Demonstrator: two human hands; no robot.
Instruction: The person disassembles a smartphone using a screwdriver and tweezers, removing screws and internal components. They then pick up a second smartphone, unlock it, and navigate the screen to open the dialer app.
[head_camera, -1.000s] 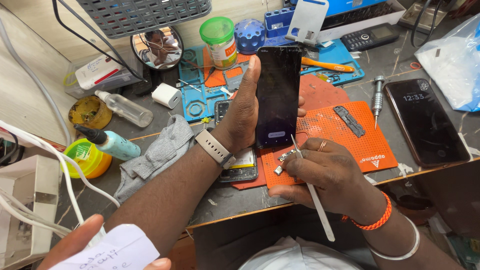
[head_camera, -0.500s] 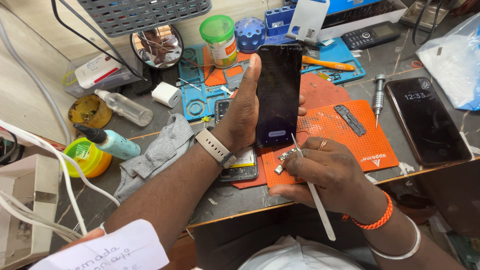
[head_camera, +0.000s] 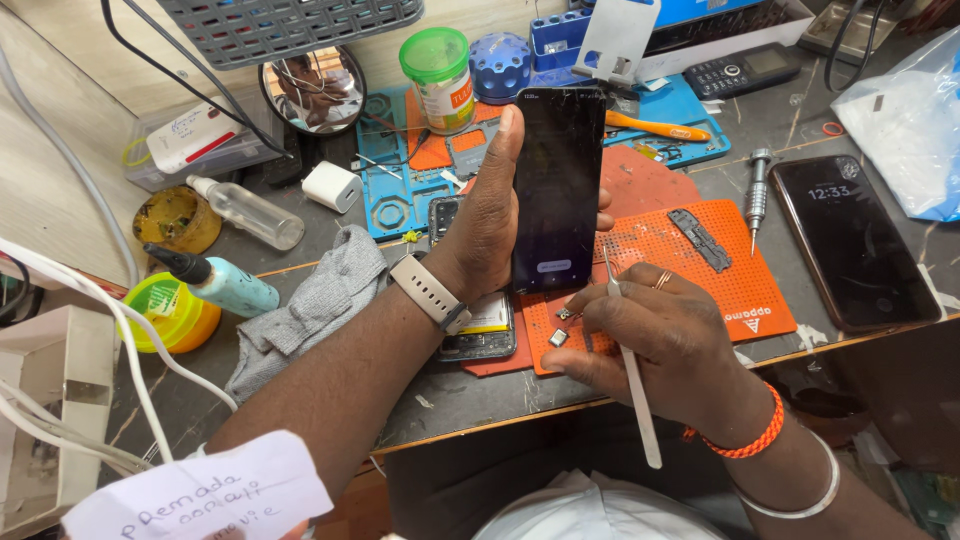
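We see the left hand (head_camera: 485, 225) wrapped around a dark phone (head_camera: 557, 190), holding it upright above the worktop (head_camera: 480, 385) with the thumb running up its left edge and the fingertips just showing past the right edge. The phone is a tall, slim slab with a glossy black screen facing us; fine cracks run across the upper part of the glass, a thin line of small symbols sits at the very top, and a pale rounded bar glows low on the screen. A light strap watch (head_camera: 432, 292) sits on that wrist.

We see the right hand (head_camera: 655, 340) just below and to the right of the phone, closed around a slim white-handled tool (head_camera: 625, 370) whose metal tip points up, close beside the phone's lower right edge; whether it touches we cannot tell. That hand rests over an orange dotted mat (head_camera: 700, 270), with small metal parts (head_camera: 560, 335) lying by its fingers. An orange bracelet (head_camera: 755, 445) circles that wrist.

Under the left wrist lies an opened phone (head_camera: 480, 325). To the right a second black phone (head_camera: 850, 240) lies flat with its screen lit, a small screwdriver (head_camera: 757, 195) beside it. A grey cloth (head_camera: 320, 300) lies to the left.
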